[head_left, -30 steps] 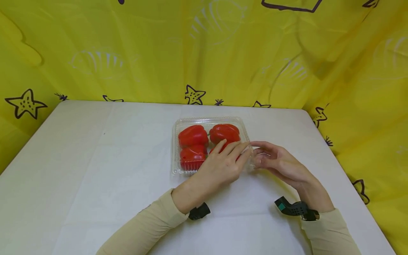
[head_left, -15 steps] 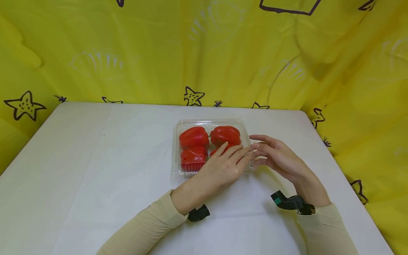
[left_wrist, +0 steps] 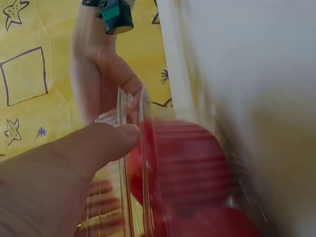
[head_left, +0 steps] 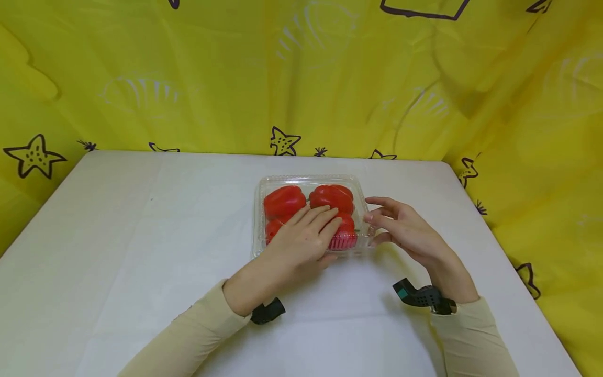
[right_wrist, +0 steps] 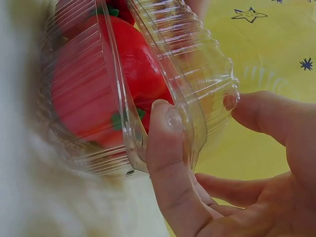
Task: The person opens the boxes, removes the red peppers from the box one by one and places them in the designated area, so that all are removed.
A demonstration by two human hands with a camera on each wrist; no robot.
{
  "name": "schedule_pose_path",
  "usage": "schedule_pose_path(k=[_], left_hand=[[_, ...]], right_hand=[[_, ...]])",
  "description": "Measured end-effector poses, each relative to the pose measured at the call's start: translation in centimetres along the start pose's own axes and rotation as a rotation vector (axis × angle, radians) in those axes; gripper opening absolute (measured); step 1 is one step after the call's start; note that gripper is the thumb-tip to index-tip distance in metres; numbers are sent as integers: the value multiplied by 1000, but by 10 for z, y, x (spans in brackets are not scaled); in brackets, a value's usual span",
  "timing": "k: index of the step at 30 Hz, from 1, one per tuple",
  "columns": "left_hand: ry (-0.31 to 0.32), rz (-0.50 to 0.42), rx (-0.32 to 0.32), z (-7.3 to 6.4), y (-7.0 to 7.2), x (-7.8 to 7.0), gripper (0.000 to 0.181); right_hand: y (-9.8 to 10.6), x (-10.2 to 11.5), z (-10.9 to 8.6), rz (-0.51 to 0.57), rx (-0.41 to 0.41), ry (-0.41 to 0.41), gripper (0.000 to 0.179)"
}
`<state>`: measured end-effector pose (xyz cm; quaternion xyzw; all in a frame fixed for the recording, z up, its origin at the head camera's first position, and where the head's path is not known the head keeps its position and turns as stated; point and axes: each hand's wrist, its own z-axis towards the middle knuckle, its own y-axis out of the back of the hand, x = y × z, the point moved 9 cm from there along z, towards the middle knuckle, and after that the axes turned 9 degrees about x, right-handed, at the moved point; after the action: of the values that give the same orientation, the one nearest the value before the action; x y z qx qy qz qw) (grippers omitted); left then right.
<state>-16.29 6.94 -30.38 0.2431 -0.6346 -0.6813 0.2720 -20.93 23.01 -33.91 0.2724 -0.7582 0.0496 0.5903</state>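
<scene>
A clear plastic clamshell container (head_left: 306, 180) holds several red bell peppers (head_left: 285, 201). Its lid (right_wrist: 207, 74) is over them, and a gap shows between the lid's rim and the base's rim in both wrist views. My left hand (head_left: 294, 241) lies across the lid with fingers stretched out, its thumb (left_wrist: 111, 140) at the front rim. At the right corner my right hand (head_left: 410, 228) pinches the lid, the thumb (right_wrist: 165, 133) in the rim gap and the index finger (right_wrist: 261, 113) on the lid's outer side. Through the ribbed wall, green stems (right_wrist: 118, 121) show.
The container stands on a white-covered table (head_left: 165, 251). Yellow curtains (head_left: 212, 78) with drawn starfish and fish hang behind and along both sides. A dark strap device (head_left: 424, 296) sits on each wrist.
My left hand has slid left along the lid, uncovering the front right pepper. The right hand has changed its finger placement at the right corner, its thumb rising to the rim.
</scene>
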Motion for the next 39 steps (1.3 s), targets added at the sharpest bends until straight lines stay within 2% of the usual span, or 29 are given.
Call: schedule_pose_path(k=[2,5,12,16,19,26,32,35,39], left_hand=[[27,-21,-1,-7,0,10,69],[31,-21,-46,-17,1,19,71],[-2,39,-194,-39,4,29,67],[4,26,-241,-50,3,35,66],[46,-78,-247,-57,0,44,76],[209,-390,-241,-69,-15,70,110],[353,-570,-209,-75,-29,87,123],[376,-672,-175,-75,-37,90,122],[357,-818,-161,-74,-42,89,120]], right_hand=[[1,1,1,-10,-1,-1,59],[2,1,1,-17,-7,-2,58],[2,1,1,-18,-7,-14,58],[2,1,2,-21,-7,-14,57],[2,0,2,-23,-7,-19,57],[2,-2,3,-10,0,-24,58],[0,-2,3,-3,9,-23,60],[0,-2,2,0,13,-21,62],[-1,-2,2,4,19,-20,62]])
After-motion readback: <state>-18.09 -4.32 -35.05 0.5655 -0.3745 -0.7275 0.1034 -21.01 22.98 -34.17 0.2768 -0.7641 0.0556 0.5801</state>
